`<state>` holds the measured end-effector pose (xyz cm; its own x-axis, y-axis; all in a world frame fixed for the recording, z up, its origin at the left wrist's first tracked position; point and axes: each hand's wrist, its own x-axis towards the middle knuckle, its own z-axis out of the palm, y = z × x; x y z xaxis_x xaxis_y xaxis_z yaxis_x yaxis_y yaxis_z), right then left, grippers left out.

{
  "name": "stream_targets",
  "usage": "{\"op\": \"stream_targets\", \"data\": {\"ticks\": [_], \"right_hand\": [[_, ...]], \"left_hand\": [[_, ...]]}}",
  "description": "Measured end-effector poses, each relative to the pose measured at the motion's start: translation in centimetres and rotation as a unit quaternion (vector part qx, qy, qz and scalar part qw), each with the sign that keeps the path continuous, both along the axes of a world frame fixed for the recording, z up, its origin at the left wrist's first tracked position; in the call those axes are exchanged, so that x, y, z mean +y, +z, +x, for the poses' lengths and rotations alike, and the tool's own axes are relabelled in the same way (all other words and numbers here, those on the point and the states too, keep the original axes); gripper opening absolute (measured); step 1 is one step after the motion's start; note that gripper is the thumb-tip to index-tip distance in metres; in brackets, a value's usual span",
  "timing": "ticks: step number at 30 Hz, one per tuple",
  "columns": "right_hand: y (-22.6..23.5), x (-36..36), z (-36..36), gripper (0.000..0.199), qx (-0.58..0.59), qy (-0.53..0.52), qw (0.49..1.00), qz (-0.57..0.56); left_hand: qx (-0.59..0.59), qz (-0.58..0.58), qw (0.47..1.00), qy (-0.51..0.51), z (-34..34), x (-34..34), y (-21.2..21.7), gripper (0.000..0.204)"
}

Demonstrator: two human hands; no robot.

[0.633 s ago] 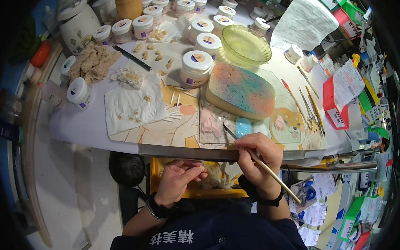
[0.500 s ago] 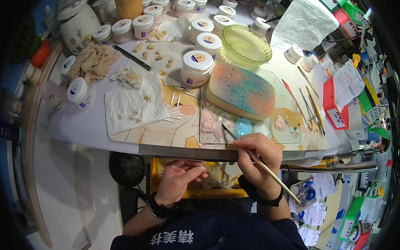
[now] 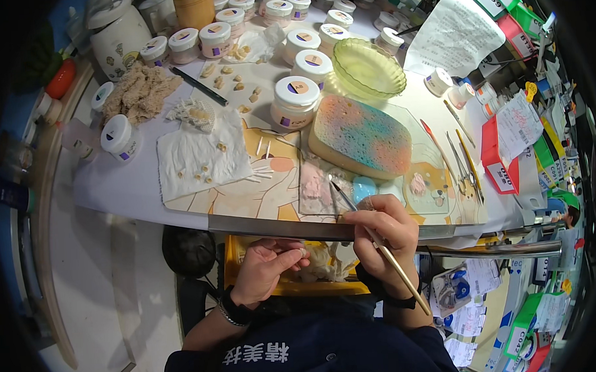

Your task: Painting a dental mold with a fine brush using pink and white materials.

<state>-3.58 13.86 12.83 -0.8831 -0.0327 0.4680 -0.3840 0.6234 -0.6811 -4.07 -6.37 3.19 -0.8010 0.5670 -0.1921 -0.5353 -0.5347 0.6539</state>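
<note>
My right hand (image 3: 386,235) grips a thin paintbrush (image 3: 401,271) with a pale handle. Its dark tip reaches the glass slab, beside a mound of pink paste (image 3: 313,187) and a light blue patch (image 3: 363,189). Below the table edge, my left hand (image 3: 269,269) pinches a small pale tooth-like piece (image 3: 303,252) between thumb and fingers; most of it is hidden. Behind the slab lies a multicoloured sponge (image 3: 360,134). To the left, a white tissue (image 3: 185,157) bears several small yellowish tooth-like pieces.
Lidded white jars (image 3: 296,102) crowd the back, near a green glass bowl (image 3: 368,69). A dark pen (image 3: 199,86) and a brown cloth (image 3: 139,93) lie at left. Tweezers (image 3: 465,167) and brushes rest at right by a red bin (image 3: 498,156). A yellow drawer (image 3: 232,260) juts below the edge.
My right hand has shifted slightly, and the brush handle's rear end has swung left and down. The brush tip stays near the pink paste. My left hand looks unmoved.
</note>
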Motion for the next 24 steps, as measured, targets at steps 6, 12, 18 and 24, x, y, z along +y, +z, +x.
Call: {"op": "stream_targets", "data": {"ticks": [6,12,18,24], "right_hand": [[-0.26,0.32,-0.16,0.016,0.015,-0.025,0.997,-0.071],[-0.37,0.47,0.13,0.009,-0.049,-0.045,0.988,-0.136],[-0.38,0.38,-0.14,0.009,-0.045,-0.041,0.992,-0.112],[-0.19,0.26,-0.36,0.009,-0.039,-0.043,0.994,-0.093]], "left_hand": [[0.005,0.001,1.0,0.001,0.01,0.0,-0.11,0.015],[0.01,-0.001,1.0,0.002,0.01,-0.02,-0.19,0.014],[0.01,-0.001,1.0,-0.003,-0.1,-0.01,-0.16,0.014],[0.009,0.004,1.0,-0.003,-0.17,0.02,0.02,0.015]]}}
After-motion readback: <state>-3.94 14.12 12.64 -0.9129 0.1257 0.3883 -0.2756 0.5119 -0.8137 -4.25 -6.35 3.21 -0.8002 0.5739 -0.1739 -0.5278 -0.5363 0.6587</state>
